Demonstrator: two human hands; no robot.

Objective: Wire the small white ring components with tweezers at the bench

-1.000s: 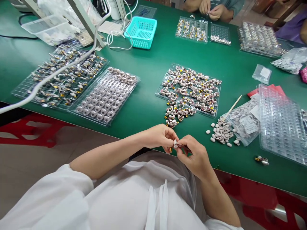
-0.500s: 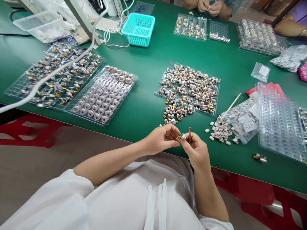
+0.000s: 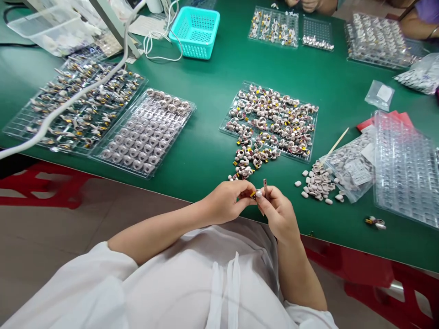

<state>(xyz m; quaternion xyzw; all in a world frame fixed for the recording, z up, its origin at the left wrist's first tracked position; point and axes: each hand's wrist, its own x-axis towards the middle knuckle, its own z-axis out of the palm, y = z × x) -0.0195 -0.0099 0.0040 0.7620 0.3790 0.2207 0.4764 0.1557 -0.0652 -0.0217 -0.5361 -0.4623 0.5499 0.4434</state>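
Between my two hands is a small earbud part [image 3: 258,194], pale and rounded with a yellow tab. My left hand [image 3: 224,201] pinches it from the left by the yellow-tab side. The thumb of my right hand [image 3: 279,212] presses against its pale side. A thin metal tool [image 3: 265,187], like the end of tweezers, sticks up from my right fingers; its lower part is hidden. Just beyond my hands lies a loose pile of similar earbud parts [image 3: 252,160], spilling from a full clear tray [image 3: 226,129].
Loose pale caps [image 3: 318,185] lie right of my hands beside a plastic bag [image 3: 350,167] and a stack of clear trays [image 3: 408,169]. A tray of round parts [image 3: 146,132] and a turquoise basket [image 3: 195,32] stand leftward. Another person's hands [image 3: 310,4] show at the top.
My hands stay together on the earbud part, shifted slightly left in view. The metal tool is a little further left and tilts differently. The table view has shifted slightly with my head.
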